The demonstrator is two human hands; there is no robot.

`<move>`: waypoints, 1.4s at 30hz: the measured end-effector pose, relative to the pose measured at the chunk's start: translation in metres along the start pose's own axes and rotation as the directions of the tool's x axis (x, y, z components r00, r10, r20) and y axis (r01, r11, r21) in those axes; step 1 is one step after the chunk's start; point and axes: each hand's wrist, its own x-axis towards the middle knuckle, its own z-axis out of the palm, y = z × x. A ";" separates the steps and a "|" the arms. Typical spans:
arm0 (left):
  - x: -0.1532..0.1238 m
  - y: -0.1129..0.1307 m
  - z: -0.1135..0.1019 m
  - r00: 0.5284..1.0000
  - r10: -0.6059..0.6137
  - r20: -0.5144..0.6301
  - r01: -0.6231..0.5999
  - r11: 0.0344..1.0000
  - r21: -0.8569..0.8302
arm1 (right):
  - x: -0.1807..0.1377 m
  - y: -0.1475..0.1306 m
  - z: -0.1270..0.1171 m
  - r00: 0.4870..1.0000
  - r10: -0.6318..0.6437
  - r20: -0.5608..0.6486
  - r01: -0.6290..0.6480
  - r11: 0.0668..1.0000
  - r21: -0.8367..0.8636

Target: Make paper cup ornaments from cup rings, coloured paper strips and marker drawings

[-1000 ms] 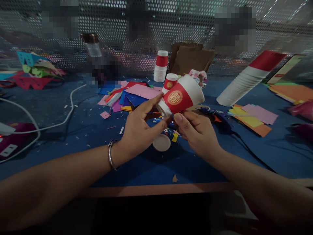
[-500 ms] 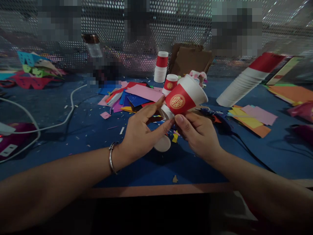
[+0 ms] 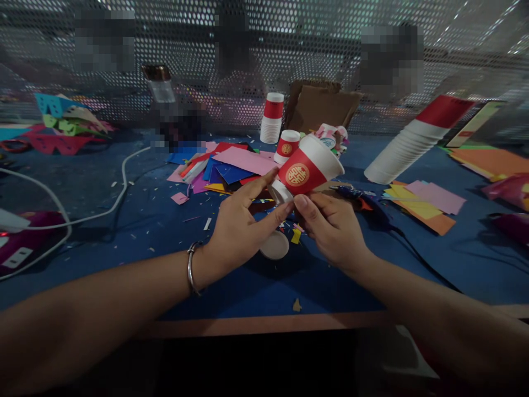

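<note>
A red and white paper cup [image 3: 308,167] with a gold emblem is held tilted above the blue table [image 3: 124,220], its mouth pointing up and to the right. My left hand [image 3: 239,229] pinches the cup's base between thumb and fingers; a metal bangle sits on that wrist. My right hand [image 3: 330,226] grips the cup's lower side from the right, fingers curled. Under the hands an upturned white cup [image 3: 275,245] rests on the table among paper scraps.
Coloured paper sheets [image 3: 231,165] lie behind the hands, more [image 3: 425,201] at the right. A small cup [image 3: 286,146], a cup stack [image 3: 271,117] and a long toppled stack [image 3: 413,138] stand nearby. A glue gun [image 3: 363,198] with cord lies right; white cables [image 3: 103,207] lie left.
Both hands and the cup have stayed together, shifting slightly; the cup has turned a little in the fingers.
</note>
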 end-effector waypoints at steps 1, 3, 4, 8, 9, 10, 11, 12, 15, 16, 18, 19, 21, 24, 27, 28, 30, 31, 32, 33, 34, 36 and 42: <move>0.000 0.000 0.000 1.000 -0.001 0.002 0.001 1.000 -0.001 | 0.000 0.000 0.000 1.000 0.002 0.000 -0.002 1.000 0.001; 0.001 -0.001 0.000 1.000 0.000 0.007 0.000 1.000 -0.005 | 0.001 0.000 0.000 1.000 0.003 0.002 -0.003 1.000 0.004; 0.001 -0.001 0.000 1.000 0.005 0.007 -0.005 1.000 -0.002 | 0.001 0.000 0.000 1.000 0.005 0.003 -0.005 1.000 0.009; 0.003 -0.004 -0.002 1.000 0.030 -0.005 -0.030 0.998 0.046 | 0.001 0.001 0.001 0.999 0.042 0.016 -0.043 0.998 0.038; 0.003 -0.005 -0.002 1.000 0.030 -0.005 -0.030 0.998 0.052 | 0.002 0.001 0.001 0.998 0.057 0.019 -0.058 0.997 0.047; 0.003 -0.007 -0.001 1.000 0.029 -0.005 -0.029 0.998 0.053 | 0.002 0.002 0.001 0.997 0.069 0.021 -0.070 0.996 0.052; 0.002 -0.008 -0.001 0.999 0.032 -0.005 -0.032 0.998 0.048 | 0.002 0.002 0.001 0.996 0.083 0.022 -0.084 0.995 0.053; 0.001 -0.009 0.000 0.999 0.044 -0.002 -0.044 0.998 0.041 | 0.002 0.003 0.001 0.996 0.092 0.019 -0.093 0.994 0.048; 0.000 -0.010 0.002 0.994 0.107 0.020 -0.107 0.994 0.026 | 0.004 0.004 0.000 0.996 0.094 -0.005 -0.094 0.995 0.015; 0.000 -0.010 0.002 0.993 0.118 0.025 -0.118 0.993 0.025 | 0.005 0.004 0.000 0.996 0.093 -0.010 -0.093 0.996 0.011; 0.002 -0.011 0.001 0.995 0.100 0.009 -0.100 0.994 0.036 | 0.005 0.005 0.000 0.995 0.100 -0.004 -0.100 0.995 0.028; 0.003 -0.011 0.000 0.997 0.077 -0.011 -0.077 0.996 0.039 | 0.004 0.004 0.000 0.994 0.111 0.006 -0.111 0.993 0.043; 0.008 -0.013 -0.003 0.998 0.034 -0.051 -0.033 0.999 0.023 | 0.004 0.004 -0.001 0.990 0.137 0.021 -0.138 0.988 0.073; 0.015 -0.017 -0.009 0.995 0.000 -0.097 -0.003 1.000 -0.028 | 0.005 0.006 -0.006 0.991 0.133 -0.030 -0.130 0.989 0.075; 0.024 -0.022 -0.013 0.982 -0.062 -0.180 0.045 0.995 -0.093 | 0.010 0.013 -0.015 0.989 0.089 -0.116 -0.086 0.996 0.023; 0.027 -0.024 -0.014 0.973 -0.094 -0.211 0.068 0.989 -0.130 | 0.012 0.015 -0.018 0.989 0.073 -0.132 -0.075 0.997 -0.006; 0.033 -0.027 -0.015 0.951 -0.184 -0.247 0.128 0.966 -0.227 | 0.016 0.018 -0.022 0.989 0.035 -0.144 -0.048 0.995 -0.087; 0.036 -0.029 -0.015 0.939 -0.238 -0.247 0.169 0.947 -0.272 | 0.017 0.019 -0.024 0.991 0.012 -0.136 -0.031 0.990 -0.136; 0.038 -0.030 -0.014 0.928 -0.292 -0.230 0.214 0.926 -0.312 | 0.018 0.020 -0.025 0.992 -0.014 -0.124 -0.010 0.982 -0.189; 0.039 -0.030 -0.014 0.919 -0.341 -0.199 0.261 0.903 -0.341 | 0.019 0.020 -0.025 0.993 -0.043 -0.109 0.015 0.969 -0.248; 0.039 -0.030 -0.013 0.912 -0.378 -0.160 0.302 0.883 -0.359 | 0.019 0.021 -0.024 0.993 -0.076 -0.096 0.042 0.950 -0.310; 0.037 -0.027 -0.010 0.910 -0.404 -0.088 0.347 0.862 -0.369 | 0.020 0.023 -0.021 0.987 -0.140 -0.072 0.094 0.891 -0.443; 0.032 -0.022 -0.006 0.934 -0.355 -0.037 0.319 0.877 -0.359 | 0.023 0.033 -0.010 0.995 -0.100 -0.008 0.061 0.665 -0.744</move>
